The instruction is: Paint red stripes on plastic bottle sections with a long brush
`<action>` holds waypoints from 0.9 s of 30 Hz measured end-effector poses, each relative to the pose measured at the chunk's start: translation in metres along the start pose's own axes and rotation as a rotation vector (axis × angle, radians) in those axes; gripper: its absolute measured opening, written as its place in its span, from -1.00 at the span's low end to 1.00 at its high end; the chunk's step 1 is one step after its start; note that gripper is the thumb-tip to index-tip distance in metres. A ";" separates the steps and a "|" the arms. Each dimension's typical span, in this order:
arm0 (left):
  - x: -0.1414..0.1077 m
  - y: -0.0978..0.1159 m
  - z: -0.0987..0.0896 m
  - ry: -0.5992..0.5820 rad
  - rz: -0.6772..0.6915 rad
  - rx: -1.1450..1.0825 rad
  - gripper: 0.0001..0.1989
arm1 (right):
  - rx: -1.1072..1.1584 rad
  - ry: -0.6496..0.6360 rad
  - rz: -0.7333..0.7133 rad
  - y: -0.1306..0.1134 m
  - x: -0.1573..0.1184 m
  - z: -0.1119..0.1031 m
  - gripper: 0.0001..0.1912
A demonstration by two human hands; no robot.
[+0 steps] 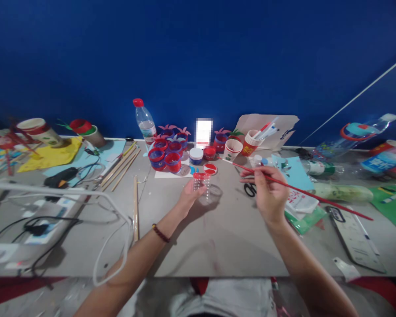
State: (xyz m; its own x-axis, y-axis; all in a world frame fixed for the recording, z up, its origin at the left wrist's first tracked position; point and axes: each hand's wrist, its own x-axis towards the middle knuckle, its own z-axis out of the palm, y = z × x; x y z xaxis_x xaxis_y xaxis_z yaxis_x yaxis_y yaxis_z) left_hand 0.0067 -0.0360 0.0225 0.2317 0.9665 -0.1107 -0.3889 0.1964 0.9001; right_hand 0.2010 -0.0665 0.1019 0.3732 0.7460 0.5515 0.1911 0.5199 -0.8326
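Note:
My left hand [188, 197] is closed around a small clear ribbed plastic cup [206, 193] with red along its upper edge. In my right hand [271, 191] is a long red paintbrush [303, 190], pinched between thumb and fingers, its tip pointing left toward the paint jars. An open red paint jar [210, 152] stands beyond the cup, beside a white-topped jar [196, 156]. A red-smeared lid [210, 169] lies just in front of them. Several red and purple painted cups [173, 162] stand together to the left of the jars.
A water bottle [145, 123] and paper cups [232, 149] stand along the blue wall. Black scissors [250, 189] lie beside my right hand. Wooden sticks [136, 209], a power strip [49, 229] and a white cable are at left; a phone [354, 237] lies at right.

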 end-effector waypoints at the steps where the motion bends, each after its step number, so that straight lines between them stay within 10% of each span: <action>1: 0.000 0.000 0.000 -0.019 -0.003 -0.006 -0.53 | -0.036 -0.031 -0.015 0.004 0.009 -0.001 -0.82; 12: 0.001 0.001 0.000 -0.029 -0.014 -0.031 -0.57 | -0.516 -0.285 -0.174 0.084 0.110 0.047 -0.83; 27: 0.007 -0.012 -0.006 0.018 -0.029 -0.005 -0.61 | -0.640 -0.468 -0.095 0.103 0.113 0.053 -0.82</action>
State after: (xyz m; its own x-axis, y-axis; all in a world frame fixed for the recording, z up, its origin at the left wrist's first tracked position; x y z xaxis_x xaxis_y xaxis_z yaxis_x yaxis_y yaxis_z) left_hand 0.0073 -0.0307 0.0087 0.2264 0.9633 -0.1443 -0.3865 0.2248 0.8945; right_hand 0.2149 0.0927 0.0813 -0.0637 0.8818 0.4673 0.7401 0.3558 -0.5707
